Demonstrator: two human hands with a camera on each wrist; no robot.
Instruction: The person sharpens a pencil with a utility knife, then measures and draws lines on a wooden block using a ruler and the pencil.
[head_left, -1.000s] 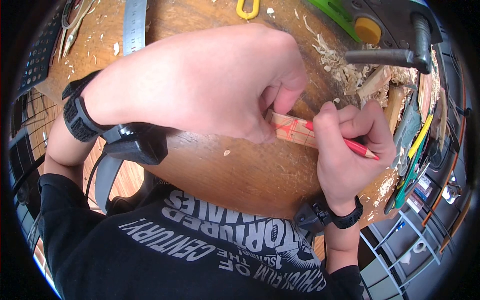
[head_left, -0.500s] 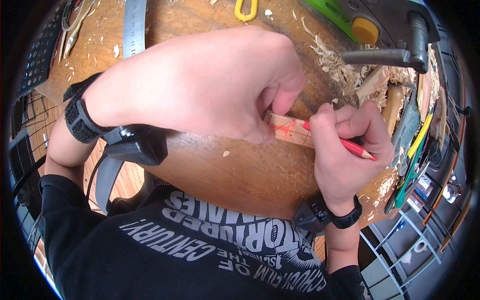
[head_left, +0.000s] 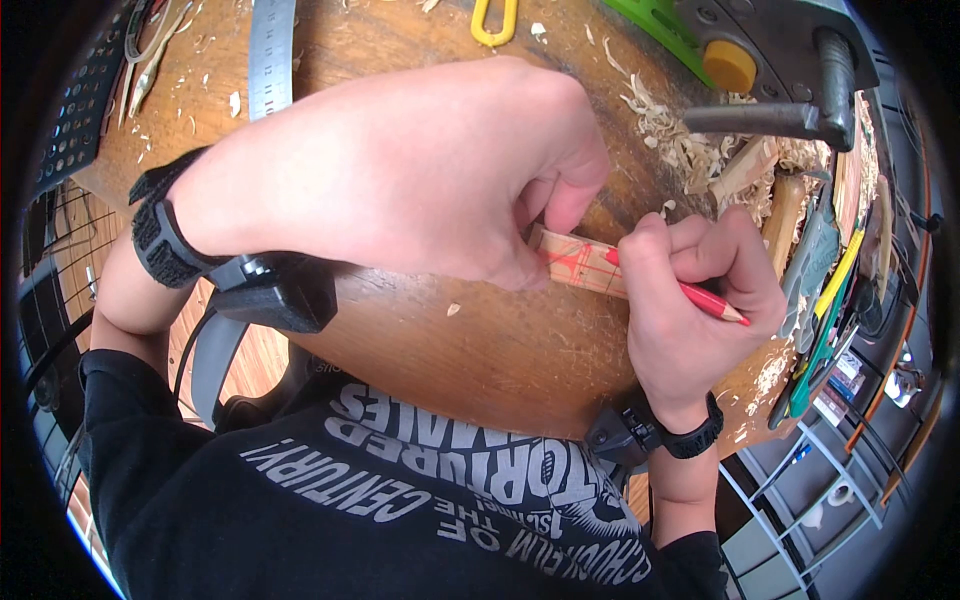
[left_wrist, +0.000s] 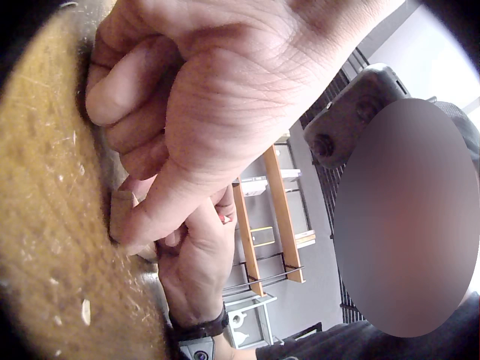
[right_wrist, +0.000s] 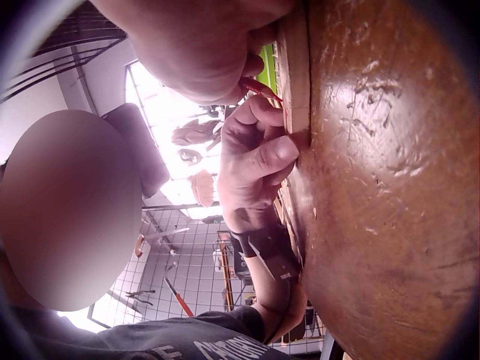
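Observation:
A small flat wooden strip (head_left: 585,272) lies close over the bench, its top face marked with red lines and a few dark ones. My left hand (head_left: 430,175) pinches its left end between thumb and curled fingers; that end also shows in the left wrist view as a pale wood block (left_wrist: 121,214). In my right hand (head_left: 690,310) is a red pencil (head_left: 712,302), gripped in a writing hold, its red tip right at the marked face. The right fingers cover the strip's right end in the head view.
A steel ruler (head_left: 271,60) lies beyond the left forearm, a yellow loop (head_left: 493,25) at the far edge. Wood shavings (head_left: 665,130) and a metal clamp with a bar handle (head_left: 755,118) stand at the upper right. Several tools, including a yellow one (head_left: 838,272), line the bench's right side.
The pencil, right hand and strip have shifted slightly left. Both hands keep the same grips, and the pencil tip stays near the red marks.

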